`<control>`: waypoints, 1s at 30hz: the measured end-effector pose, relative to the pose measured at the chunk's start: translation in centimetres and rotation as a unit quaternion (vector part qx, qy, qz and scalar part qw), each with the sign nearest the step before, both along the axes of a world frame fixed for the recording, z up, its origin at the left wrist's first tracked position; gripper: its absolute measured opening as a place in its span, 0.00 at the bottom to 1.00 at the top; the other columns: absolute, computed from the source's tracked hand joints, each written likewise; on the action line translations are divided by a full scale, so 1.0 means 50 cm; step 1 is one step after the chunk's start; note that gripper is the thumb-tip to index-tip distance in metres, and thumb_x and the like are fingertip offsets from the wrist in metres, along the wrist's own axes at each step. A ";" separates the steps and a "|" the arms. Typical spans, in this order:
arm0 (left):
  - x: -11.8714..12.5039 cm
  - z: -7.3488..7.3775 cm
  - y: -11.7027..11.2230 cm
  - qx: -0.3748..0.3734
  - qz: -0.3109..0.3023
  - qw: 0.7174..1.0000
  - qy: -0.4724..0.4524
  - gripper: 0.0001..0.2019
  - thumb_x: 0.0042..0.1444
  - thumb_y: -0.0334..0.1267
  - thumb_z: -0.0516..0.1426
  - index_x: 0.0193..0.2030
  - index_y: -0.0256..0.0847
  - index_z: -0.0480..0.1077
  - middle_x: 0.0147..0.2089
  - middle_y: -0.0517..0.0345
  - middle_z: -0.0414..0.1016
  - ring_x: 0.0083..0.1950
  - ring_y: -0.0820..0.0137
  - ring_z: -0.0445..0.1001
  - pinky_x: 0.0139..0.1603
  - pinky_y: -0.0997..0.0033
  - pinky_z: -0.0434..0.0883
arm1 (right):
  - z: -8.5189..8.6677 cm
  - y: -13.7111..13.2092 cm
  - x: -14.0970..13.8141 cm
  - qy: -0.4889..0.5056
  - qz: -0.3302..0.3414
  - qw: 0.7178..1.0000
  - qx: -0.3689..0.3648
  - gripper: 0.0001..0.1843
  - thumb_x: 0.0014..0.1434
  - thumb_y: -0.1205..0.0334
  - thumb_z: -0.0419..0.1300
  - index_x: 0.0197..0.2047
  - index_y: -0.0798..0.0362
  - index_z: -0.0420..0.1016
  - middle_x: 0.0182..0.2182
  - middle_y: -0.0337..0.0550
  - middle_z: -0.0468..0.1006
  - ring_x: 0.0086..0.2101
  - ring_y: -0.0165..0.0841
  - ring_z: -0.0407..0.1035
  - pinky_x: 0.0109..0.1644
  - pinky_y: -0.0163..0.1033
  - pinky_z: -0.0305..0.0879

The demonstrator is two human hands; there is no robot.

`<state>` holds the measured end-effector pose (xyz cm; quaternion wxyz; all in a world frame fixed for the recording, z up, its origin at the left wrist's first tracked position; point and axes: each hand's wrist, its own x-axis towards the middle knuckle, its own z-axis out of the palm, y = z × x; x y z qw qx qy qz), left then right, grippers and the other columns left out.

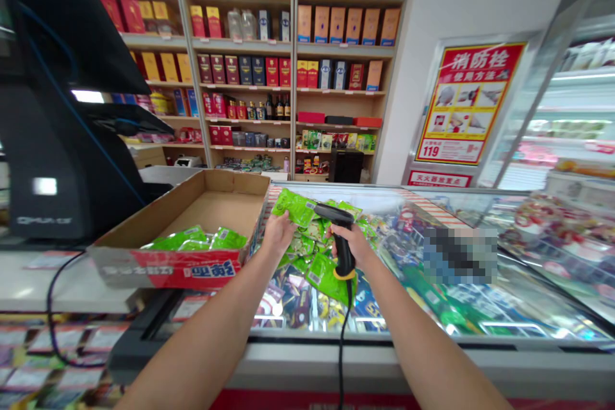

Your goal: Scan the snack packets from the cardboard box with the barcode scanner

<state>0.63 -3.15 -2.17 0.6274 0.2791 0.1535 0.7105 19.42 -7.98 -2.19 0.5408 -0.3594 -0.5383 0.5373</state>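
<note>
Green packet (pixel 298 208) in left hand (pixel 279 231), scanner (pixel 343 250) in right hand (pixel 356 240)

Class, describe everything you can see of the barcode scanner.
The barcode scanner is black, apparently plastic, with a yellow band at its handle's base and a black cable hanging below. The right hand grips it roughly upright above the green packets, its head pointing left toward the packet in the left hand. Whether head and packet touch is unclear.

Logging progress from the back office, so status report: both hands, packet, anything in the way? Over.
Left grip: on green packet. Right grip: on black scanner, pointed toward packet. Nothing seen between scanner and packet; cable hangs below.
</note>
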 end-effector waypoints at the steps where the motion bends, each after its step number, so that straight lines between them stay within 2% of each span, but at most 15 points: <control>1: 0.000 0.001 -0.001 0.000 0.002 1.000 0.007 0.19 0.47 0.23 0.61 0.46 0.44 0.73 0.38 0.57 0.80 0.41 0.66 0.78 0.49 0.60 0.72 | 0.000 -0.001 0.000 -0.003 -0.001 1.000 0.001 0.11 0.47 0.53 0.64 0.25 0.52 0.75 0.15 0.39 0.74 0.13 0.31 0.65 0.16 0.35 0.63; 4: -0.001 0.002 -0.005 -0.001 0.003 1.000 0.013 0.20 0.47 0.22 0.61 0.45 0.46 0.72 0.36 0.58 0.80 0.40 0.67 0.78 0.48 0.62 0.72 | 0.001 -0.005 0.001 -0.009 0.003 1.000 0.001 0.12 0.49 0.52 0.64 0.23 0.52 0.75 0.12 0.39 0.72 0.12 0.30 0.65 0.16 0.34 0.63; 10: -0.001 0.002 -0.007 0.008 -0.006 1.000 0.007 0.23 0.46 0.23 0.61 0.49 0.46 0.71 0.42 0.57 0.80 0.41 0.68 0.78 0.46 0.65 0.73 | 0.005 -0.009 0.002 -0.018 0.010 1.000 -0.007 0.14 0.50 0.51 0.62 0.22 0.53 0.74 0.11 0.41 0.72 0.12 0.30 0.65 0.15 0.32 0.62; 16: 0.001 0.008 -0.012 -0.008 -0.001 1.000 0.001 0.22 0.46 0.22 0.61 0.47 0.45 0.71 0.37 0.58 0.80 0.37 0.70 0.77 0.44 0.66 0.74 | 0.007 -0.006 0.003 -0.025 0.001 1.000 -0.008 0.14 0.48 0.50 0.62 0.22 0.53 0.74 0.10 0.40 0.71 0.11 0.31 0.65 0.14 0.33 0.61; 21: 0.006 0.006 -0.013 -0.009 -0.018 1.000 0.018 0.19 0.44 0.23 0.63 0.44 0.42 0.71 0.31 0.59 0.78 0.36 0.68 0.77 0.43 0.65 0.74 | 0.009 0.000 0.010 0.058 -0.008 0.998 0.002 0.13 0.46 0.52 0.64 0.27 0.54 0.74 0.19 0.42 0.77 0.13 0.30 0.66 0.14 0.34 0.62; 26: 0.020 -0.010 -0.018 -0.003 -0.070 0.993 0.094 0.18 0.40 0.24 0.66 0.40 0.38 0.72 0.32 0.54 0.79 0.36 0.65 0.78 0.42 0.65 0.75 | 0.019 0.001 0.023 0.148 -0.020 0.989 0.016 0.14 0.46 0.51 0.65 0.28 0.53 0.72 0.24 0.39 0.77 0.14 0.27 0.65 0.15 0.33 0.62; 30: 0.037 -0.026 -0.026 -0.001 -0.105 0.972 0.210 0.17 0.35 0.24 0.68 0.35 0.36 0.73 0.32 0.53 0.79 0.36 0.62 0.79 0.39 0.65 0.75 | 0.025 -0.002 0.029 0.149 -0.012 0.989 0.007 0.16 0.46 0.48 0.64 0.29 0.52 0.71 0.18 0.38 0.74 0.13 0.28 0.64 0.16 0.33 0.61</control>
